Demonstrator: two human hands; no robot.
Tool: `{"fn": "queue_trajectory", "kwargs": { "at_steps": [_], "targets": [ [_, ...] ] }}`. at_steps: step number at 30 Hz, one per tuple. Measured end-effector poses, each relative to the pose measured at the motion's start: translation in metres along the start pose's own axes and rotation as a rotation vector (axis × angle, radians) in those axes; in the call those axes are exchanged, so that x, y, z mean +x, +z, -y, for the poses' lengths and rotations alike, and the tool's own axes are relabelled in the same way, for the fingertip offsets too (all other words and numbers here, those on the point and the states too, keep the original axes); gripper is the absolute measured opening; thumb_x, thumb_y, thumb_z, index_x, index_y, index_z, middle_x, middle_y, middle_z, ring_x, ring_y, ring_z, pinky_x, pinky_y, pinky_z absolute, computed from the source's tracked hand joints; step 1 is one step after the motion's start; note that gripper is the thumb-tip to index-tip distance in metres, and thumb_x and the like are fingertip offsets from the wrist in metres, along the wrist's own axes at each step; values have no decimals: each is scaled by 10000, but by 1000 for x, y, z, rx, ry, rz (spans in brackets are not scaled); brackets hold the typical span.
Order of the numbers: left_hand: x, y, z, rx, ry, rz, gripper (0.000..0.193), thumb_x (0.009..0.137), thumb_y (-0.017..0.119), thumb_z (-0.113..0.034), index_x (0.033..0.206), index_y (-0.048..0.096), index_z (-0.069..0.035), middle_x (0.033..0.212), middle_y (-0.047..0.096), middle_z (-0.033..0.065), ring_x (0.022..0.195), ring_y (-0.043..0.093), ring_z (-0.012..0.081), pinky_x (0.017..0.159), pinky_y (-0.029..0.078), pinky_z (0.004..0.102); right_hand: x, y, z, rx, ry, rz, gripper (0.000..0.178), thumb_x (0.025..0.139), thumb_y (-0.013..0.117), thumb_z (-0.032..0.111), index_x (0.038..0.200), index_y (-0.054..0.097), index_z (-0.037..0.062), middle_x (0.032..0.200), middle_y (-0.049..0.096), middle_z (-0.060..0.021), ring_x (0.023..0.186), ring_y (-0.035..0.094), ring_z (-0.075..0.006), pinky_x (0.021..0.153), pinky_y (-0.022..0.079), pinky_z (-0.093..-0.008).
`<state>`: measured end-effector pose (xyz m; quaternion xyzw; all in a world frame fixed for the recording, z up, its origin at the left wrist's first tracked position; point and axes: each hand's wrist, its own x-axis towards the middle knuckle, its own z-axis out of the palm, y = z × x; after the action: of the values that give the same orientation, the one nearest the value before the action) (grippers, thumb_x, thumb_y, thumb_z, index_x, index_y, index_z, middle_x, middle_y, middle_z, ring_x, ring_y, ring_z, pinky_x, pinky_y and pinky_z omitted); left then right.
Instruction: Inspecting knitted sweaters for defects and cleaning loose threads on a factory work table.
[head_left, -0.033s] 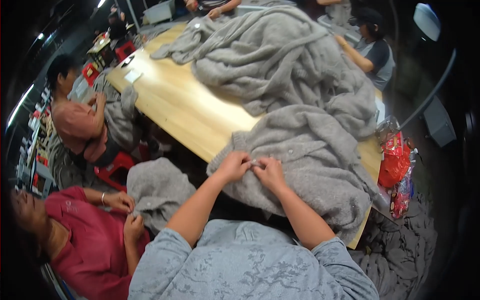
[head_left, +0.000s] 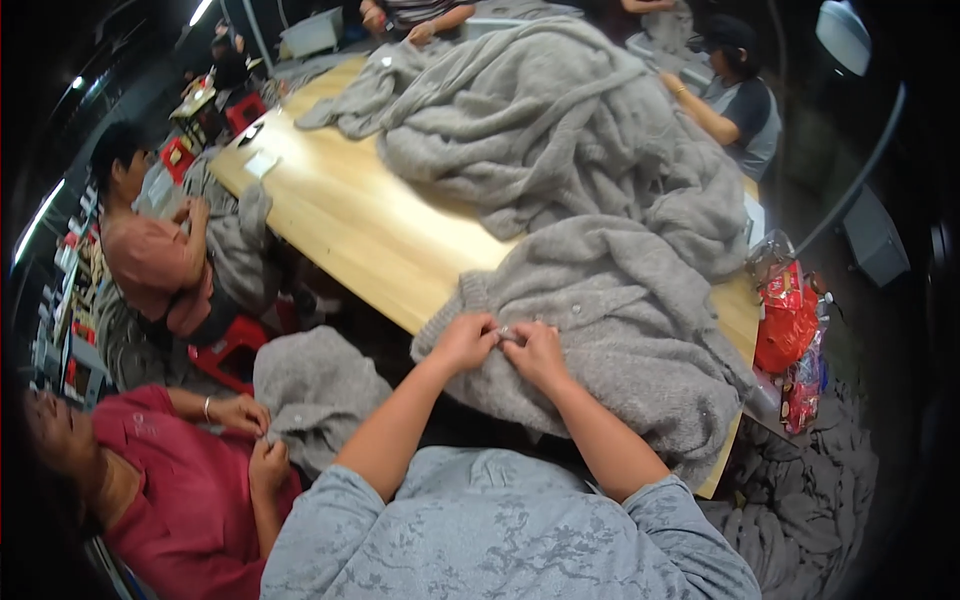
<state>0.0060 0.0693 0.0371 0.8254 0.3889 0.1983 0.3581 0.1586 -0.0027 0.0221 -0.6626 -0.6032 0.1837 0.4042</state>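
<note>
A grey knitted cardigan (head_left: 650, 370) lies bunched over the near corner of the table, its ribbed edge toward the left. My left hand (head_left: 466, 343) pinches the cardigan's front edge between thumb and fingers. Close against it, my right hand (head_left: 536, 354) grips the same strip from the other side. Between the fingertips shows a small pale spot that looks like a button (head_left: 503, 331), partly covered by the fingers. Another small button (head_left: 604, 310) sits on the knit farther right.
A big heap of grey knitwear (head_left: 530, 120) covers the far part of the wooden table (head_left: 360, 250). Red packages (head_left: 783, 330) hang at the right edge above darker piled knits (head_left: 800, 500). At my left, a person in a red shirt (head_left: 190, 470) handles grey knitwear (head_left: 315, 385); other people sit around.
The whole view has shifted slightly. Both hands still pinch the same place on the cardigan, with only a small change in finger position.
</note>
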Motion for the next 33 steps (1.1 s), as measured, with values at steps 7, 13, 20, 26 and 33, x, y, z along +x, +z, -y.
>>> {"fn": "queue_trajectory", "kwargs": {
  "at_steps": [7, 13, 20, 26, 33],
  "targets": [
    [2, 14, 3, 95, -43, 33, 198, 829, 608, -197, 878, 582, -7, 897, 611, 196, 883, 583, 375, 754, 450, 435, -6, 5, -8, -57, -89, 8, 127, 713, 695, 205, 755, 670, 88, 713, 625, -69, 789, 557, -249, 810, 360, -388],
    [-5, 3, -1, 69, 67, 104, 177, 789, 644, -154, 883, 580, -18, 862, 599, 204, 851, 575, 388, 723, 447, 452, -4, 2, -8, -26, -98, -17, 106, 712, 687, 187, 745, 664, 89, 705, 620, -63, 782, 558, -252, 816, 368, -395],
    [-18, 31, 10, 174, 249, -256, 131, 758, 603, -59, 874, 573, -6, 889, 589, 202, 854, 562, 409, 735, 454, 458, -6, 5, -12, -194, -179, 7, 131, 709, 662, 188, 729, 642, 60, 726, 621, -124, 782, 568, -320, 773, 397, -438],
    [-29, 36, 8, 193, 379, -365, 162, 729, 581, 16, 883, 593, -31, 875, 595, 137, 871, 550, 349, 761, 448, 429, 7, -25, -4, 52, -133, -25, 143, 761, 649, 146, 825, 675, 20, 719, 614, -139, 775, 608, -273, 687, 472, -379],
    [-28, 35, 6, 155, 343, -389, 162, 710, 600, -12, 868, 592, -45, 864, 586, 129, 871, 542, 345, 762, 445, 433, 44, 2, -3, -216, -82, 245, 143, 713, 654, 153, 753, 706, 27, 773, 658, -190, 739, 642, -352, 696, 504, -428]
  ]
}}
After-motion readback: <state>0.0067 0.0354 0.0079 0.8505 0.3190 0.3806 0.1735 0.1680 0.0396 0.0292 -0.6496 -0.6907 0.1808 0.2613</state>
